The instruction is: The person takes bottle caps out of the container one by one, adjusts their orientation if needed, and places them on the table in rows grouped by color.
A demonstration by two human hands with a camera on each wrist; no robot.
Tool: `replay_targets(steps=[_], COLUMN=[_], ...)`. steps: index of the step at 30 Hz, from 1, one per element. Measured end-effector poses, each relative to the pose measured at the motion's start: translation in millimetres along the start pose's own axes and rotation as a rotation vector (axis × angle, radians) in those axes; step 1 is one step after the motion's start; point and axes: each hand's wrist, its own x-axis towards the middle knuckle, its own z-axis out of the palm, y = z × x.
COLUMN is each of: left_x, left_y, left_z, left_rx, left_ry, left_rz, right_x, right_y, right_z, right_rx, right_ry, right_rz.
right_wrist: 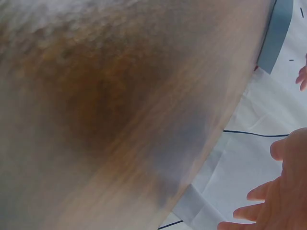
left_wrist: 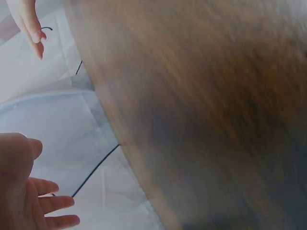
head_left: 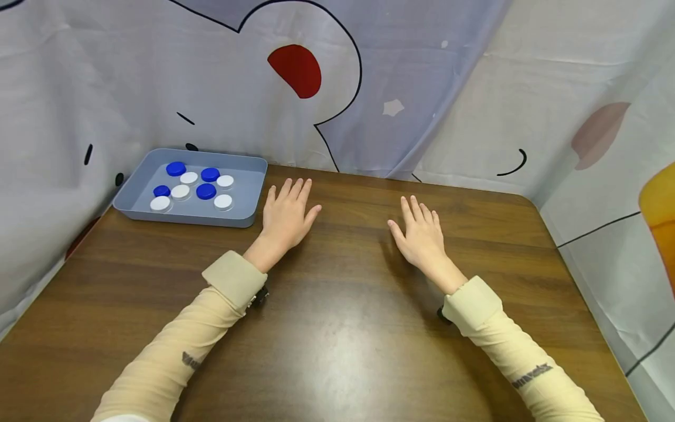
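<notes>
My left hand (head_left: 285, 218), palm down with fingers spread, is just right of the tray's right wall and grips nothing. My right hand (head_left: 420, 237) is farther right over the table, likewise palm down with straight fingers and nothing in it. The blue-grey tray (head_left: 224, 221) sits at the table's back left corner. Inside it lie several small round pieces, some with a blue top (head_left: 206, 191) and others with a white top (head_left: 223, 202); the white ones show clear edges. In the left wrist view, the left hand (left_wrist: 33, 191) shows extended fingers.
The brown wooden table (head_left: 337, 305) reaches back to a printed cloth curtain (head_left: 221, 76), which also hangs along both sides. A yellow-orange shape (head_left: 661, 217) is at the far right edge. In the right wrist view, a tray corner (right_wrist: 276, 43) appears at the top right.
</notes>
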Motion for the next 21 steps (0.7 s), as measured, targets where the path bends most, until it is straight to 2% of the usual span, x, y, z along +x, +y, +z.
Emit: replay_targets(steps=[11,21], left_x=[1.7,3.0], left_y=[-10.2,-25.2], left_z=[-4.4,-10.7], left_rx=[-0.011,-0.076], left_ry=[0.052,0.112], left_rz=[-0.045,-0.188], right_x=[2.6,3.9], right_y=[-2,-3], right_z=[-1,-1], right_rx=[0.017,0.019], right_ry=[0.008,0.032], right_rz=[-0.013,-0.019])
